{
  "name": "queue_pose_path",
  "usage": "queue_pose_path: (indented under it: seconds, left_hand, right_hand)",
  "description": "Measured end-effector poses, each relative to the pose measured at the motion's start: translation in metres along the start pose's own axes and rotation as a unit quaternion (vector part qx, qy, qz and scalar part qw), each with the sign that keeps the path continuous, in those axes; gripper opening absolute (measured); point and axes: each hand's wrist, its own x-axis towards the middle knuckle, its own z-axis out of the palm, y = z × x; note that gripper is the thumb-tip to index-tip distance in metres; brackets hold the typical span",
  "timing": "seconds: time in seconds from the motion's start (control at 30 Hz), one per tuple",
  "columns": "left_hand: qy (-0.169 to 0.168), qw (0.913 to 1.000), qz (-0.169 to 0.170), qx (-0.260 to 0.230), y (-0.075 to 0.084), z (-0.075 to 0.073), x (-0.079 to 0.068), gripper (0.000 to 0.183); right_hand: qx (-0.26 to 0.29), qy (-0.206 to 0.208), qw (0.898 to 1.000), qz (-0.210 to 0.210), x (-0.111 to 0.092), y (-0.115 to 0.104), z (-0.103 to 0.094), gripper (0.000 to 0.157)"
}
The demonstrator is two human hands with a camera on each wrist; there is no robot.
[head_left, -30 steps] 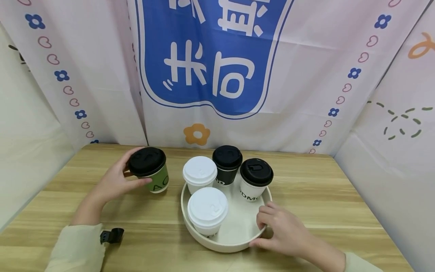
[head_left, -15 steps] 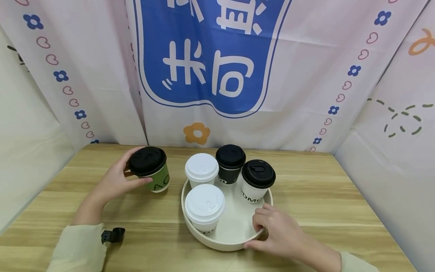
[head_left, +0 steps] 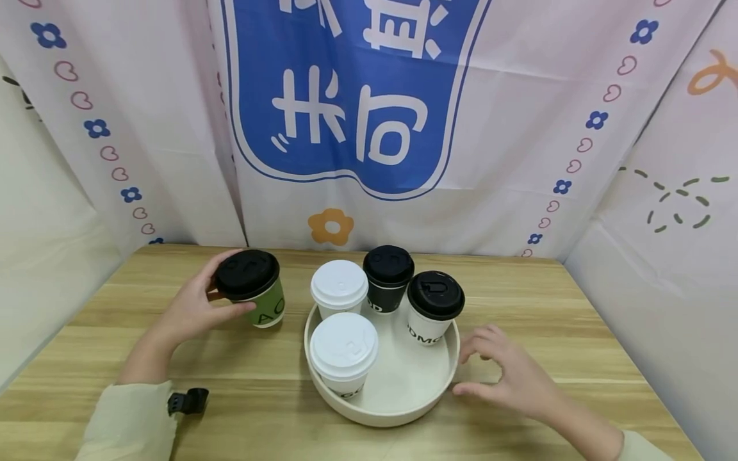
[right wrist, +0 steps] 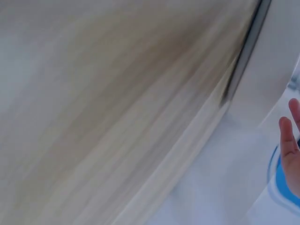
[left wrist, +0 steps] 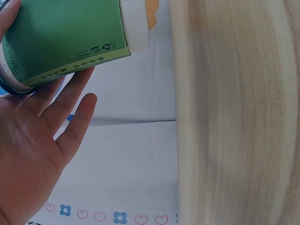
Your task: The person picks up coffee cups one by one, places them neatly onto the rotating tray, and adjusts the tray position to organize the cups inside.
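My left hand [head_left: 193, 307] grips a green paper coffee cup [head_left: 270, 308] with a black lid, left of a round cream tray [head_left: 398, 419]. In the left wrist view the thumb and fingers lie on opposite sides of the green cup [left wrist: 65, 37]. On the tray stand two white-lidded cups, one at the back [head_left: 339, 285] and one in front [head_left: 344, 349], a black cup [head_left: 387, 278] with a black lid, and a white cup [head_left: 431, 320] with a black lid. Just off the tray's right rim, my right hand [head_left: 513, 378] holds nothing, its fingers loosely bent.
The tray sits on a wooden table [head_left: 548, 307]. A white printed curtain [head_left: 507, 211] hangs behind the table's back edge, with pale side walls [head_left: 663, 307]. A small black device [head_left: 189, 401] is at the left sleeve's cuff.
My right hand has let go of the tray's rim and moved right, away from it. The tray's cups shifted slightly earlier on. My left hand keeps the green cup in nearly the same place.
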Motion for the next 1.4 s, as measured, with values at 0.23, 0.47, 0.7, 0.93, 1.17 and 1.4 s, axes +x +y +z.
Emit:
queue_pose_path:
  seconds: [0.23, 0.47, 0.7, 0.93, 1.17, 1.4]
  left_hand:
    - [0.000, 0.9999, -0.004, 0.011, -0.003, -0.002, -0.001, 0.087]
    - [0.008, 0.9998, 0.008, 0.013, -0.005, -0.005, -0.001, 0.087]
    - [0.006, 0.9998, 0.007, 0.020, -0.006, -0.006, 0.000, 0.087]
    - [0.005, 1.0000, 0.005, 0.007, -0.004, -0.005, -0.001, 0.087]
    - [0.004, 1.0000, 0.003, -0.002, 0.000, -0.003, -0.002, 0.087]
    - [0.004, 1.0000, 0.002, -0.002, -0.001, -0.003, -0.003, 0.088]
  right_hand:
    - [-0.002, -0.026, 0.997, 0.077, -0.004, 0.025, -0.005, 0.050]
    - [0.011, -0.059, 0.993, 0.104, 0.000, 0.041, -0.004, 0.074]
    - [0.032, -0.087, 0.988, 0.120, 0.003, 0.046, -0.002, 0.084]
    - [0.046, -0.101, 0.987, 0.115, 0.005, 0.048, 0.003, 0.089]
    - [0.047, -0.100, 0.987, 0.113, 0.006, 0.047, 0.007, 0.088]
    - [0.056, -0.097, 0.987, 0.117, 0.007, 0.046, 0.009, 0.088]
